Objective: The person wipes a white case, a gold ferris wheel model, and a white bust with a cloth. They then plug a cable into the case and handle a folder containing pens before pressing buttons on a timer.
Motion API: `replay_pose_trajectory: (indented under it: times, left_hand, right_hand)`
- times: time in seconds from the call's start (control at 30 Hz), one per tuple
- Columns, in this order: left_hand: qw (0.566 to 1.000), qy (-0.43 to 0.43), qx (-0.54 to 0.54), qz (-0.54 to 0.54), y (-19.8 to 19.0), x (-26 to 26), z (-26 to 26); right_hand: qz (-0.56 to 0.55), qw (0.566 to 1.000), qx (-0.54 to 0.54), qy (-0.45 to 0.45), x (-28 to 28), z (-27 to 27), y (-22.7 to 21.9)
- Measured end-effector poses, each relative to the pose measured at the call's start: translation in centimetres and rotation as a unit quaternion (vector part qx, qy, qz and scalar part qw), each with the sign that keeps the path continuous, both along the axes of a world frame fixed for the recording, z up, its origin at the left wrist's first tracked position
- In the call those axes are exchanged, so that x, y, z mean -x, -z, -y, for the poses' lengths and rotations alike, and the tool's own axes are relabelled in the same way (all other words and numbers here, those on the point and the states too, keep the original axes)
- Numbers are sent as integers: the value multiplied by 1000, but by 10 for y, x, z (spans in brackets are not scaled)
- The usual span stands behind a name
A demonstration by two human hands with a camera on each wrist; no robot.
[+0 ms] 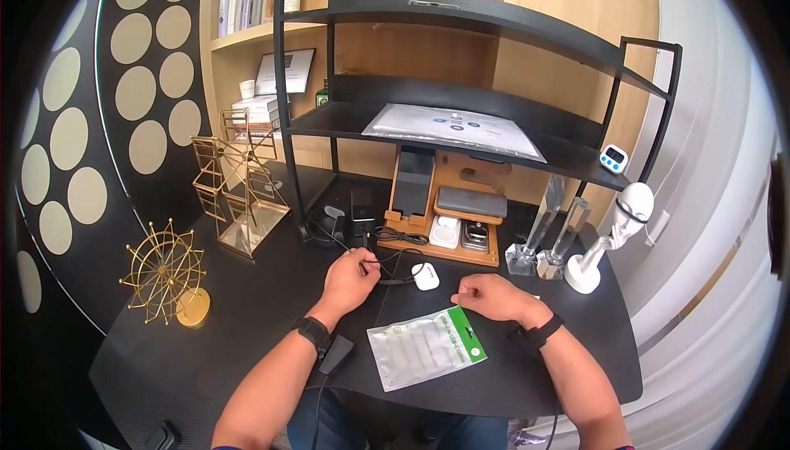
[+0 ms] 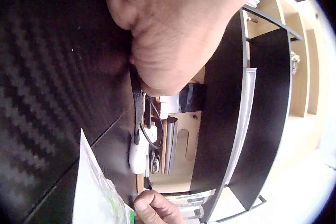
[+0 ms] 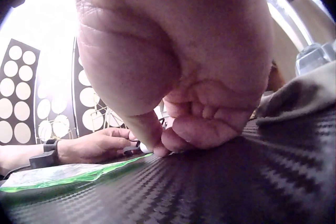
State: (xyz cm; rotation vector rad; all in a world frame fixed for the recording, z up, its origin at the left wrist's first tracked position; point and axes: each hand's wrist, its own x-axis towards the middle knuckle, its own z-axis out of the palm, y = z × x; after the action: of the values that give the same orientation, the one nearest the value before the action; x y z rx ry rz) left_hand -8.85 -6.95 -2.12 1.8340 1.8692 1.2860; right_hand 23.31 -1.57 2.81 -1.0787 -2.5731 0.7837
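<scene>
My left hand (image 1: 352, 279) pinches a thin black cable (image 1: 399, 282) between thumb and fingers, above the desk. The cable loops toward a white earbud case (image 1: 425, 276) on the desktop. In the left wrist view, a flat black strap (image 2: 136, 100) runs from below the fingers toward the case. My right hand (image 1: 494, 296) rests on the desk with its fingers loosely curled; the right wrist view shows the thumb against the fingertips and nothing held. Just below both hands in the head view lies a clear plastic pouch (image 1: 411, 351) with a green printed header (image 1: 467, 333).
Behind the hands, a wooden organizer (image 1: 485, 256) holds devices beneath a black shelf (image 1: 346, 121). Gold wheel ornament (image 1: 164, 271) and metal windmill (image 1: 247, 195) stand left. Crystal trophies (image 1: 559, 240) and a white figure (image 1: 584, 273) stand right. A black device (image 1: 336, 357) lies beside the left wrist.
</scene>
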Motion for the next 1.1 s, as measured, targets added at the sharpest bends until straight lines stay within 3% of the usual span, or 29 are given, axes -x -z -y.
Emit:
replay_pose_trajectory:
  times: [0.7, 1.1]
  left_hand:
    - [1000, -6, 21, 9, 0, 2, 3]
    - [999, 7, -30, 13, 6, 4, 0]
  right_hand:
    - [-18, 999, -35, -4, 1, 2, 1]
    - [-44, 996, -72, -29, 1, -2, 11]
